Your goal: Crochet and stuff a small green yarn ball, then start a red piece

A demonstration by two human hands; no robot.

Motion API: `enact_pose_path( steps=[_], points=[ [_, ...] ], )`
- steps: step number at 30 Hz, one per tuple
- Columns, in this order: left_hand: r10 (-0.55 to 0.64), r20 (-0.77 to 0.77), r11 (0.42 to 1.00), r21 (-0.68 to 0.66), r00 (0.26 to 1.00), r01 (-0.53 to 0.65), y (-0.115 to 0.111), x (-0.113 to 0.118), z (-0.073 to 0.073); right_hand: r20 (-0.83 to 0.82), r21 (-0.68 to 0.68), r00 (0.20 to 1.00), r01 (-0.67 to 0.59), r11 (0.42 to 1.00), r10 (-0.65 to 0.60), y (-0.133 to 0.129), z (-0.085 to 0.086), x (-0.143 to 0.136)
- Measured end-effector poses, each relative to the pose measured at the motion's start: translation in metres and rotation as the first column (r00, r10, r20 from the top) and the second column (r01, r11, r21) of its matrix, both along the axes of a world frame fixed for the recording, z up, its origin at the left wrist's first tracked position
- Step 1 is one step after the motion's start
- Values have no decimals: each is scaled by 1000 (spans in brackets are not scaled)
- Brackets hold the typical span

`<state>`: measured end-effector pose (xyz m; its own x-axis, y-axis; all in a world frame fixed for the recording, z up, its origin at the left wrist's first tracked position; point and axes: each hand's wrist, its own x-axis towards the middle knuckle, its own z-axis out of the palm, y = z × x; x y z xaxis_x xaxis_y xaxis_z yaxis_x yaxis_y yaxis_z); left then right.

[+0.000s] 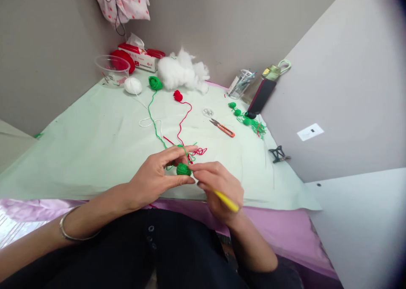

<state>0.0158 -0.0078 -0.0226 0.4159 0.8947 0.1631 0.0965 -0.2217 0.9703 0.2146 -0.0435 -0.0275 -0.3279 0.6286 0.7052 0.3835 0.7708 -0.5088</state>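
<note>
Between the thumb and fingers of my left hand [155, 172] is a small round green crochet piece [183, 169]. Green yarn [153, 115] passes over my left fingers and trails back to a green yarn ball [155, 83]. My right hand [220, 187] is closed around a crochet hook with a yellow handle [226, 201]; its tip meets the green piece, though the exact stitch is hidden. Just behind the hands lies a tangle of red yarn [199, 151], with a red strand running to a small red yarn ball [178, 95].
White stuffing [182, 71], a white yarn ball [133, 86], a plastic tub [111, 75] and a tissue box [139, 58] stand at the back. Orange thread snips [222, 128] lie right of centre. Green crocheted balls [237, 112], a bottle [256, 83] and a phone [261, 96] are farther right.
</note>
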Motion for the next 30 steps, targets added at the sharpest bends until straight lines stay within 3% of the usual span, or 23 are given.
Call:
enact_pose_path(
  steps=[2,4,7,10,12,14,18,22,27,29,30],
  points=[
    [39,28,999,-5,999,-39,-4,1,1,125,143,985,101,985,-119,-3,-4,-2],
    [77,64,997,-14,995,-76,-9,2,1,144,233,960,205,951,-242,-6,-7,-3],
    [90,187,983,-177,978,-56,-14,4,0,114,280,942,274,920,-315,-8,-10,-4],
    [71,390,876,-465,918,130,-13,6,0,181,366,950,176,914,-255,-5,-11,-2],
    [64,475,792,-559,878,245,-9,7,1,142,372,970,131,919,-196,-1,-12,-2],
    [50,499,764,-577,865,288,-6,6,2,-11,249,993,120,961,-121,3,-12,-3],
    [-3,431,824,-510,902,246,1,1,2,-297,-43,954,35,998,-47,7,-8,-4],
    [-109,285,888,-403,952,222,4,-8,1,-408,-245,908,-3,969,-100,8,0,2],
    [-128,279,910,-348,952,224,5,-9,1,-616,-472,779,-247,846,-116,17,3,5],
    [-86,300,910,-363,950,197,3,-4,0,-577,-475,809,-217,853,-115,16,-1,1],
    [-59,315,910,-374,947,181,1,-1,0,-509,-439,852,-135,888,-122,15,-4,-2]
  ],
)
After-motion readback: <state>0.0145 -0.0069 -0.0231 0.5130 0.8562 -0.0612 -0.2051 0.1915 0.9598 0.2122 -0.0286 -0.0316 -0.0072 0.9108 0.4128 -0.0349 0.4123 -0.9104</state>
